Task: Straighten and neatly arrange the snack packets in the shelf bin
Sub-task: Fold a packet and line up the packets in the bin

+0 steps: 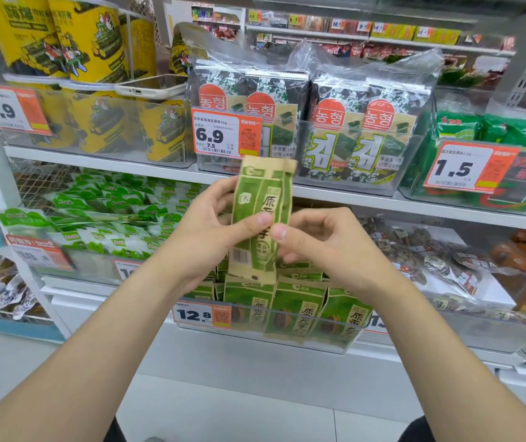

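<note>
With fingers (257,223) and thumbs curled, pinches one green-and-tan snack packet (263,199) upright in mid-air, over the back edge of the clear shelf bin (249,334). Grips its left edge with the left hand (206,232), thumb pressed flat on the front. Pinches its right edge with the right hand (325,240), thumb tip just beside the left thumb. Holds its bottom end close over the other packets (298,311), standing in rows inside the bin; touching or not, cannot tell. At the bin's front left corner, a price tag (202,315) marked 12.8. On the shelf above, seaweed packs (338,132) in another clear bin.
</note>
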A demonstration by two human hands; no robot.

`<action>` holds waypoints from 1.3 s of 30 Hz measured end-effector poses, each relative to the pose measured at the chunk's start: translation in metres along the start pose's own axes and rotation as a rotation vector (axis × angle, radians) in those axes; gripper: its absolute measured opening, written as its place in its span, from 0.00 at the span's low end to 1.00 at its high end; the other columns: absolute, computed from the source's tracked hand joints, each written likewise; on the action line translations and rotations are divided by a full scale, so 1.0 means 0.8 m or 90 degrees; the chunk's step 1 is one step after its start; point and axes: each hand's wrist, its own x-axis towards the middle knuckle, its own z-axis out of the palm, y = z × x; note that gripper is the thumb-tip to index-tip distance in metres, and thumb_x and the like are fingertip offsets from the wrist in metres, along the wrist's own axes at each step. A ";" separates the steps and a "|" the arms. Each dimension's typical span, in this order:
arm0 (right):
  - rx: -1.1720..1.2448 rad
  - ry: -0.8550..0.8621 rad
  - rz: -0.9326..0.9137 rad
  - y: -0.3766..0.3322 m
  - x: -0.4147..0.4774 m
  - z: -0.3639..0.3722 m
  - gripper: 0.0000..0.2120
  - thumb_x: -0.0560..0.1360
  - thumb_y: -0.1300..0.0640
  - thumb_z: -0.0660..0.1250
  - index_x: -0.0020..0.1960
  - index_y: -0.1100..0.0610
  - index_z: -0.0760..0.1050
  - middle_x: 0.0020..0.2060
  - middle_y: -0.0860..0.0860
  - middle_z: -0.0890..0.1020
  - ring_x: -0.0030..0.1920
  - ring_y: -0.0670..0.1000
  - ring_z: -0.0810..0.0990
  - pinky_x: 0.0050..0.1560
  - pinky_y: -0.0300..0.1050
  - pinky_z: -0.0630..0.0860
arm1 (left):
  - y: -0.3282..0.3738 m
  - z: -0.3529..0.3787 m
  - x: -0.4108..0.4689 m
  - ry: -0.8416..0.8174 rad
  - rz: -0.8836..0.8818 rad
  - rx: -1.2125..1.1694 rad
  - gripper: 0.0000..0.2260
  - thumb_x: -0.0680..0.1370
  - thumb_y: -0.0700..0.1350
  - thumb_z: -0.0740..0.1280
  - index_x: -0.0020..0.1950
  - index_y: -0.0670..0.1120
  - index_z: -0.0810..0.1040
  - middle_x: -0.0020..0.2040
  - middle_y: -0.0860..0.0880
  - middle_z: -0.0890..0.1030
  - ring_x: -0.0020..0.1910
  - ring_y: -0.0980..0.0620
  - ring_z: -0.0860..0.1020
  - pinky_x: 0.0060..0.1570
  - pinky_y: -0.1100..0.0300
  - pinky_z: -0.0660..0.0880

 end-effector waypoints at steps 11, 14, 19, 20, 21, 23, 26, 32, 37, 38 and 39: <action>-0.047 0.074 0.102 0.005 0.007 0.003 0.05 0.81 0.57 0.73 0.54 0.59 0.85 0.39 0.56 0.89 0.40 0.60 0.88 0.36 0.47 0.83 | 0.003 0.008 -0.004 0.091 -0.041 -0.020 0.07 0.85 0.44 0.68 0.58 0.44 0.83 0.51 0.46 0.88 0.47 0.49 0.85 0.47 0.42 0.84; 0.046 0.125 0.078 0.001 0.007 0.009 0.10 0.82 0.50 0.71 0.57 0.55 0.86 0.43 0.53 0.90 0.43 0.57 0.89 0.45 0.52 0.86 | 0.007 0.007 -0.004 0.092 -0.031 -0.027 0.05 0.83 0.43 0.70 0.55 0.45 0.84 0.50 0.45 0.88 0.47 0.49 0.86 0.48 0.41 0.85; 0.174 0.196 0.061 -0.007 0.005 0.010 0.09 0.82 0.56 0.72 0.54 0.60 0.87 0.45 0.56 0.90 0.45 0.58 0.89 0.45 0.50 0.86 | 0.008 0.012 -0.006 0.052 -0.016 -0.020 0.09 0.84 0.43 0.68 0.62 0.44 0.84 0.53 0.46 0.89 0.49 0.52 0.86 0.45 0.56 0.84; 0.188 0.200 0.058 -0.007 0.005 0.011 0.09 0.81 0.57 0.72 0.53 0.62 0.87 0.45 0.57 0.89 0.43 0.57 0.88 0.43 0.48 0.86 | 0.009 0.014 -0.006 0.053 -0.013 -0.030 0.10 0.84 0.43 0.67 0.63 0.44 0.83 0.53 0.46 0.89 0.49 0.52 0.86 0.44 0.57 0.83; 0.201 0.200 0.054 -0.008 0.005 0.012 0.09 0.81 0.57 0.72 0.52 0.64 0.86 0.44 0.58 0.89 0.41 0.57 0.87 0.41 0.48 0.85 | 0.010 0.016 -0.006 0.056 -0.012 -0.044 0.10 0.85 0.42 0.67 0.65 0.44 0.81 0.52 0.45 0.89 0.48 0.52 0.86 0.43 0.57 0.84; 0.216 0.205 0.032 -0.012 0.006 0.016 0.10 0.81 0.58 0.72 0.53 0.66 0.85 0.44 0.60 0.89 0.38 0.56 0.86 0.37 0.46 0.84 | 0.011 0.018 -0.007 0.065 -0.011 -0.061 0.11 0.84 0.42 0.68 0.67 0.44 0.77 0.52 0.41 0.88 0.46 0.48 0.87 0.43 0.51 0.85; 0.195 0.239 0.002 -0.015 0.007 0.020 0.05 0.82 0.62 0.70 0.54 0.62 0.83 0.42 0.62 0.88 0.33 0.52 0.85 0.32 0.44 0.81 | 0.009 0.015 -0.006 0.061 0.061 0.111 0.07 0.83 0.44 0.70 0.61 0.46 0.79 0.54 0.45 0.87 0.47 0.47 0.86 0.46 0.48 0.84; 0.200 0.314 -0.004 -0.019 0.004 0.023 0.04 0.81 0.62 0.72 0.54 0.62 0.80 0.39 0.62 0.88 0.37 0.59 0.89 0.36 0.50 0.85 | 0.012 0.009 -0.019 -0.083 0.097 0.416 0.35 0.68 0.65 0.79 0.73 0.65 0.74 0.66 0.63 0.77 0.58 0.62 0.80 0.53 0.55 0.79; 0.163 0.274 -0.042 -0.009 0.012 0.014 0.20 0.83 0.58 0.69 0.74 0.49 0.73 0.46 0.58 0.86 0.44 0.53 0.85 0.48 0.47 0.82 | 0.022 0.006 -0.014 -0.143 0.081 0.319 0.19 0.86 0.42 0.65 0.73 0.61 0.77 0.54 0.61 0.84 0.51 0.62 0.80 0.49 0.68 0.78; 0.071 0.292 -0.048 -0.006 0.013 0.011 0.24 0.81 0.56 0.71 0.75 0.43 0.72 0.49 0.56 0.83 0.47 0.49 0.82 0.52 0.47 0.81 | 0.021 0.005 -0.015 -0.161 0.077 0.315 0.17 0.88 0.43 0.62 0.73 0.60 0.77 0.56 0.60 0.84 0.54 0.60 0.80 0.51 0.66 0.77; -0.028 0.301 -0.051 -0.003 0.014 0.009 0.24 0.79 0.52 0.71 0.73 0.38 0.73 0.52 0.52 0.79 0.50 0.48 0.79 0.58 0.49 0.79 | 0.019 0.004 -0.016 -0.166 0.093 0.334 0.15 0.88 0.46 0.61 0.73 0.60 0.77 0.57 0.61 0.83 0.58 0.57 0.79 0.57 0.62 0.77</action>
